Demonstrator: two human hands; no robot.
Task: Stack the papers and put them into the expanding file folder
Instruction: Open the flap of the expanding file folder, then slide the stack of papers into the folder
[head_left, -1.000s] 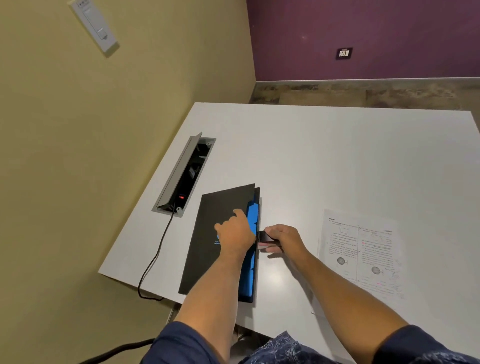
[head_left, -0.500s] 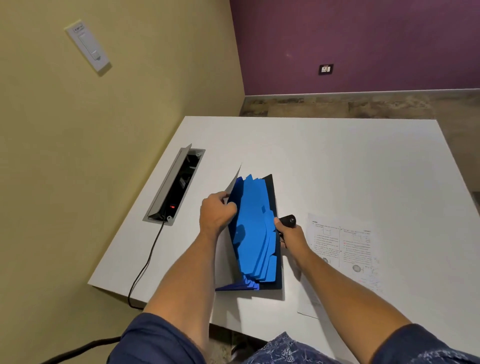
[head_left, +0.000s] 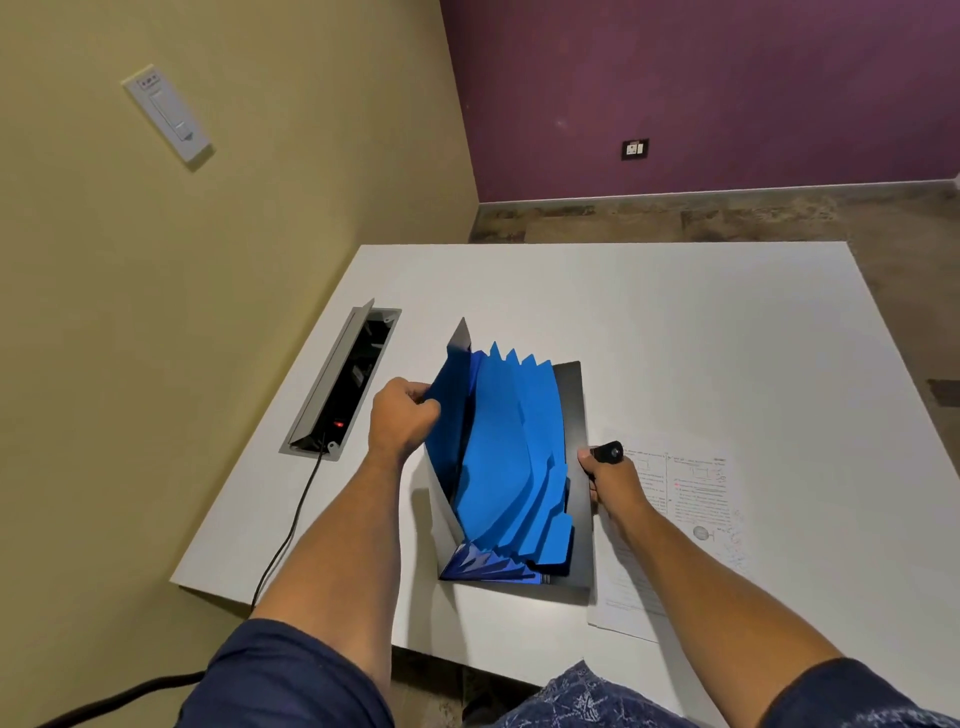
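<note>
The expanding file folder (head_left: 511, 457) lies on the white table (head_left: 675, 332), spread open, with several blue tabbed dividers fanned between its black covers. My left hand (head_left: 400, 421) grips the raised left cover and pulls it away to the left. My right hand (head_left: 610, 478) holds the right black cover down at its edge, fingers around the folder's black closure tab (head_left: 608, 452). Printed papers (head_left: 691, 499) lie flat on the table just right of the folder, partly under my right hand and forearm.
An open grey cable box (head_left: 340, 384) with a red light is set into the table left of the folder; a black cable (head_left: 291, 530) runs from it over the near edge. The yellow wall is close on the left.
The folder was closed flat a second ago. My left hand has lifted the left cover up and leftwards, so the blue dividers now fan out wider. The view has tilted.
</note>
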